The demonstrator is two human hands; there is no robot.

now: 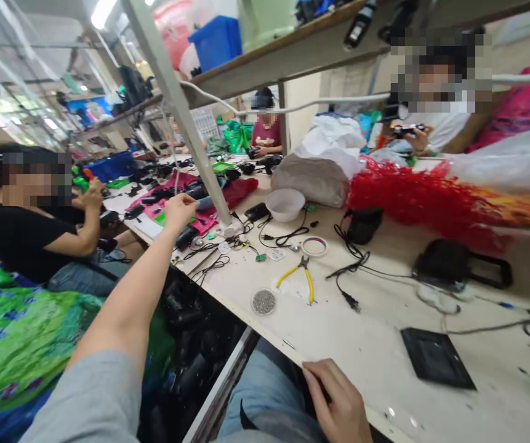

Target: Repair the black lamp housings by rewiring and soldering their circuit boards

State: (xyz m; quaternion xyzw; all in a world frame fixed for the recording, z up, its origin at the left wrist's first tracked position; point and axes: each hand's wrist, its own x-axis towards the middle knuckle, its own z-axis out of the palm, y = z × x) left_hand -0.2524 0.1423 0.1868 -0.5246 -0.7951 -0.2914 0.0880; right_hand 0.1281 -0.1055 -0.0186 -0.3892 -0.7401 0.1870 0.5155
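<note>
My left hand [180, 212] reaches out to the far left over the bench, above black parts on a pink plastic sheet [241, 192]. Its fingers are bent together in a pinch, and whatever is in them is too small to make out. At the bench's front edge rests my right hand [338, 403], thumb and fingers apart, with nothing visible in it. Between the two hands lie yellow-handled pliers [302, 271], a round dish of small metal pieces [263, 301], a roll of tape [314, 246] and a small green circuit board [260, 257].
A slanting metal post [179, 111] carries the shelf above. Around the bench stand a white bowl [285, 205], black cords [352, 264], a flat black panel [437, 358] and a red heap of netting [412, 197]. A co-worker [24, 246] sits at left; others are across.
</note>
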